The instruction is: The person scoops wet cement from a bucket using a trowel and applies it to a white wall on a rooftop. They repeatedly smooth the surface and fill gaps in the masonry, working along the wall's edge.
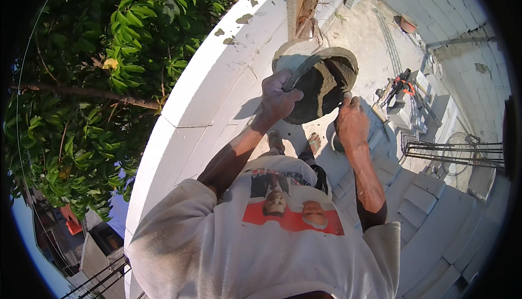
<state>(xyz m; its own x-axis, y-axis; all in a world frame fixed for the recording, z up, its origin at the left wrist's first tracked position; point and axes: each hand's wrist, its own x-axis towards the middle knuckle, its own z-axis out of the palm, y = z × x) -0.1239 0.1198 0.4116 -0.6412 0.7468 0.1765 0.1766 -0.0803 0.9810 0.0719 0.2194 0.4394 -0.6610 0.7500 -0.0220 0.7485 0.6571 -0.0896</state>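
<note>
Both my hands grip the rim of a grey, mortar-smeared bucket [289,55] held out in front of me. It is tilted, its mouth partly toward me, and dark grey wet mortar [314,89] coats the inside. My left hand [279,95] is closed over the rim on the left. On the right side, my right hand [351,120] pinches the rim with its fingers bent. The bucket is beside a white block wall [217,76] and close to an upright wooden post [305,8], which hides nothing of my hands.
Mortar blobs [244,19] dot the wall top, with leafy branches [92,65] beyond it. To the right are tools [399,85], pale blocks [401,116] and black rebar [457,149]. A reddish-rimmed tub [408,24] stands farther off. Stacked blocks [416,198] lie near my right side.
</note>
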